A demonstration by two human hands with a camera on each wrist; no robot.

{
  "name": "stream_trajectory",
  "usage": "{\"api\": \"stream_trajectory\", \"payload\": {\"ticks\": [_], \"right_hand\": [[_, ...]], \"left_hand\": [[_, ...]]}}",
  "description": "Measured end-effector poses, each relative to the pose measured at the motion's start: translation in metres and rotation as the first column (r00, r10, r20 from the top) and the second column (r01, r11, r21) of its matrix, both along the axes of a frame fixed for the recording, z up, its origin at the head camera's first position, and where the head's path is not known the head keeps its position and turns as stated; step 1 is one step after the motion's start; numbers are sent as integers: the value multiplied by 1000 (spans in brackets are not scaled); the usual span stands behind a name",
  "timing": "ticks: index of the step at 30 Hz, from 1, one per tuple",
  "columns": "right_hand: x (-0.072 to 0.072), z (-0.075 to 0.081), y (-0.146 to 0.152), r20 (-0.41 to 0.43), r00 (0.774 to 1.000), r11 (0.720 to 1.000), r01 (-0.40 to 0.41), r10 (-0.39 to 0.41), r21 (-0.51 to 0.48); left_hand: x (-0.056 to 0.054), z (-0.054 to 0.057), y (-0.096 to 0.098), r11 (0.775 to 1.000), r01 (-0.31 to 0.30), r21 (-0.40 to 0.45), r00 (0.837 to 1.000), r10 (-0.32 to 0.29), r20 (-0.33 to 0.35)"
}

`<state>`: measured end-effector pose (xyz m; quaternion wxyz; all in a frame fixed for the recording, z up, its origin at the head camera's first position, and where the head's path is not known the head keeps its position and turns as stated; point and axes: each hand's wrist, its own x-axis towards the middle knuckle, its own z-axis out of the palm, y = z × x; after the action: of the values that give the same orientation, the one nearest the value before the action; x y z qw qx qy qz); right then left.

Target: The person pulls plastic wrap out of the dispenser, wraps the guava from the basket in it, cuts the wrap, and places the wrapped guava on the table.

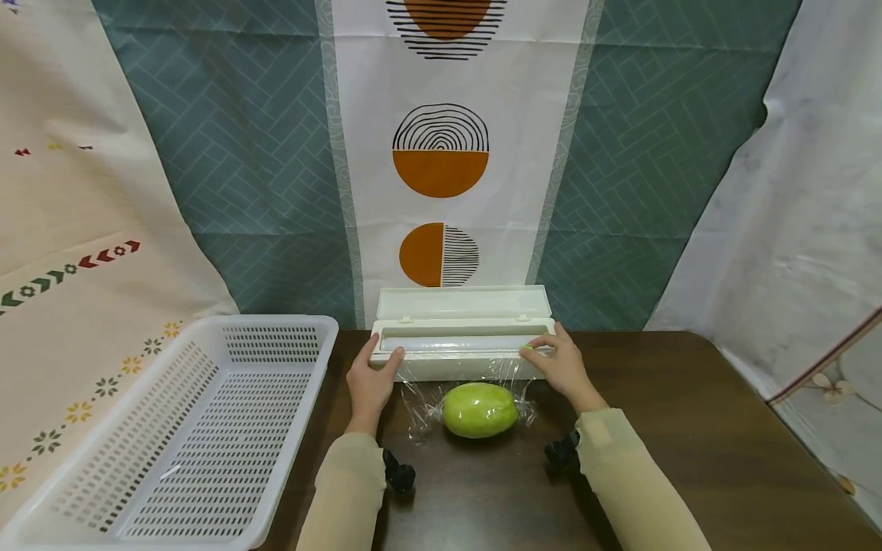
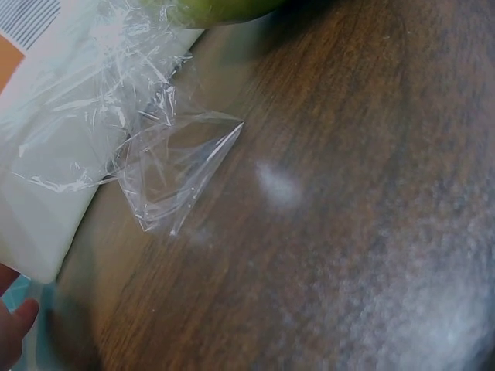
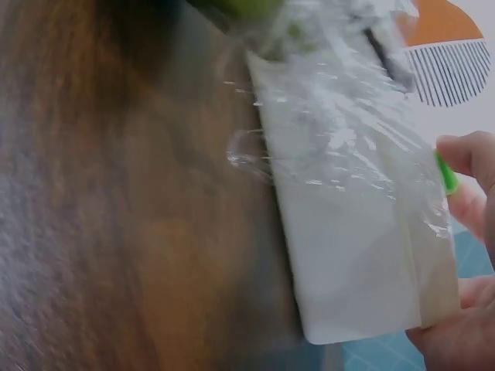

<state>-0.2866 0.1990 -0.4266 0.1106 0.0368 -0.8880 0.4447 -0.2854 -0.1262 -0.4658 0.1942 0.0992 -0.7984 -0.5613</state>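
A white cling film dispenser (image 1: pixel 441 371) stands at the table's back, its lid (image 1: pixel 463 303) raised and a film roll (image 1: pixel 455 342) inside. My left hand (image 1: pixel 370 388) grips its left end, thumb at the front edge. At the right end, my right hand (image 1: pixel 565 369) pinches a small green slide cutter (image 3: pixel 446 171) between thumb and finger, other fingers against the box end. Clear cling film (image 2: pixel 166 174) runs down from the box front and bunches around a green oval fruit (image 1: pixel 480 410), which lies on its side just before the box.
A white perforated plastic basket (image 1: pixel 325 383) is at the left on the dark wooden table (image 1: pixel 654 428). Patterned cloth (image 1: pixel 441 76) hangs behind the table, and pale cloth (image 1: pixel 813 252) hangs along its right side.
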Motion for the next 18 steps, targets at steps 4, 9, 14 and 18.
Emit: {"api": "stream_trajectory", "payload": {"ticks": [4, 9, 14, 18], "right_hand": [[2, 0, 3, 19, 1000, 1000, -14, 14, -5], [2, 0, 3, 24, 1000, 1000, -6, 6, -6], [3, 1, 4, 29, 1000, 1000, -1, 1, 1], [3, 0, 4, 28, 1000, 1000, 4, -4, 1]], "left_hand": [[1, 1, 1, 1000, -2, -4, 1000, 2, 2], [1, 2, 1, 1000, -4, -13, 1000, 4, 10], [1, 2, 2, 1000, -26, -9, 1000, 26, 3], [1, 2, 2, 1000, -30, -9, 1000, 30, 2]]}}
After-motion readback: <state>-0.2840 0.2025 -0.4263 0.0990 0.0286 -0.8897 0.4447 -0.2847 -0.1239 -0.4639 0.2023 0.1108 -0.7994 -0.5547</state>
